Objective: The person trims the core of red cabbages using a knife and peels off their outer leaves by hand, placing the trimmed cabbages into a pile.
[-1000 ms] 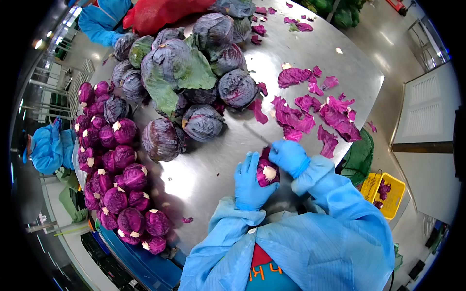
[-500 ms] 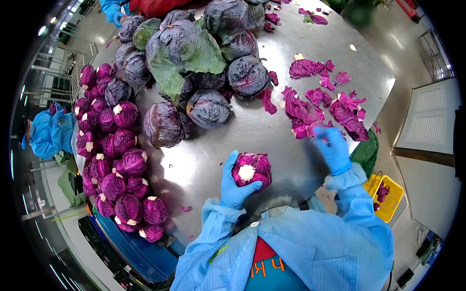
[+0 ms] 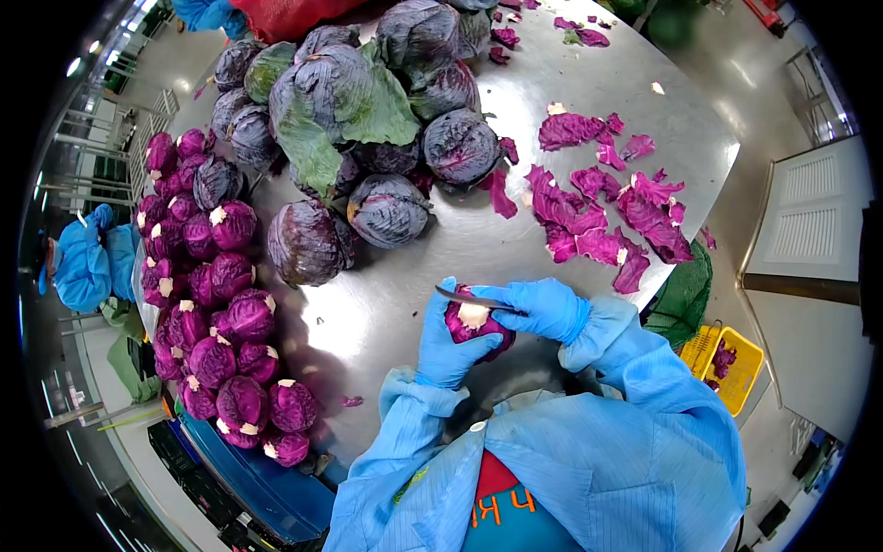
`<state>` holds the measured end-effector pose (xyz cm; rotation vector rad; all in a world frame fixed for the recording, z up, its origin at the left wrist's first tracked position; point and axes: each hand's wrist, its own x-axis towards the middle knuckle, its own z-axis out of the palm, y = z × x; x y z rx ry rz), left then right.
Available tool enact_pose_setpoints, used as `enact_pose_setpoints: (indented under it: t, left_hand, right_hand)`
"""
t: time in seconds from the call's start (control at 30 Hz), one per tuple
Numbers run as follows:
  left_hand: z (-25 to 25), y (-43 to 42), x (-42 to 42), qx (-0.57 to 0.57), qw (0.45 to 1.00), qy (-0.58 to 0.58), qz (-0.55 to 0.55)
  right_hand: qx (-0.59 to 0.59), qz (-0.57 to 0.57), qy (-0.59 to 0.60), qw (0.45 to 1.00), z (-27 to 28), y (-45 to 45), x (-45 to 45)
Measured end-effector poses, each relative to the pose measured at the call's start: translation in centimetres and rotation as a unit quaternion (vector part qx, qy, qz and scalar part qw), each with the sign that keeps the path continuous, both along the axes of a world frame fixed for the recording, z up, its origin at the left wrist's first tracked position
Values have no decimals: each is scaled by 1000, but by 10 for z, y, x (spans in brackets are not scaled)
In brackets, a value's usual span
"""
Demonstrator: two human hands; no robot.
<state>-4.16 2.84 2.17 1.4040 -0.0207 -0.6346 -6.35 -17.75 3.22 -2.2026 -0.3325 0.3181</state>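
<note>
A small peeled purple cabbage (image 3: 480,333) rests in my left hand (image 3: 447,344), its pale cut stem facing up, above the metal table near my body. My blue-gloved right hand (image 3: 544,309) is closed around a knife (image 3: 471,299), whose curved dark blade lies across the top of the cabbage by the stem. Fingers of both gloves are close to each other, on either side of the cabbage. The knife's handle is mostly hidden in my right hand.
Trimmed purple cabbages (image 3: 242,401) line the left edge of the metal table (image 3: 405,299). Untrimmed dark cabbages (image 3: 389,211) are heaped at the back. Loose leaves (image 3: 648,216) lie at right, beyond them a yellow basket (image 3: 741,377). Two people in blue (image 3: 83,262) (image 3: 207,13) are farther off.
My right hand has come back from the loose leaves to the cabbage, bringing the knife over its stem. Another leaf piece now lies in the pile at right. My left hand still holds the cabbage.
</note>
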Motion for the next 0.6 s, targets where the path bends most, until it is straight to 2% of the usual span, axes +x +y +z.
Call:
enact_pose_setpoints:
  t: [0.1, 0.2, 0.27, 0.33, 0.43, 0.47, 0.57, 0.6]
  left_hand:
    - [-14, 1, -4, 105, 989, -100, -21]
    - [7, -5, -2, 164, 979, -119, -24]
    - [5, -1, -4, 117, 991, -64, 28]
    - [-3, 1, -6, 66, 996, -26, 56]
    - [-6, 1, -9, 127, 987, -102, 11]
    - [-6, -1, -9, 129, 984, -122, 7]
    - [-9, 1, -9, 108, 991, -77, 14]
    - [-11, 2, -8, 113, 990, -82, 9]
  right_hand:
    - [-132, -2, -53, 990, -3, 1, -9]
    - [-108, -114, -127, 979, -31, -10, -36]
    - [10, -277, -87, 957, -58, -15, -59]
    - [115, -409, -10, 905, -48, -12, -60]
    - [190, -353, 61, 914, -30, 4, -50]
    - [245, -314, 155, 904, -16, 7, -44]
    - [260, -249, 169, 918, -23, 15, -27]
    - [216, -210, 100, 948, -21, 19, -20]
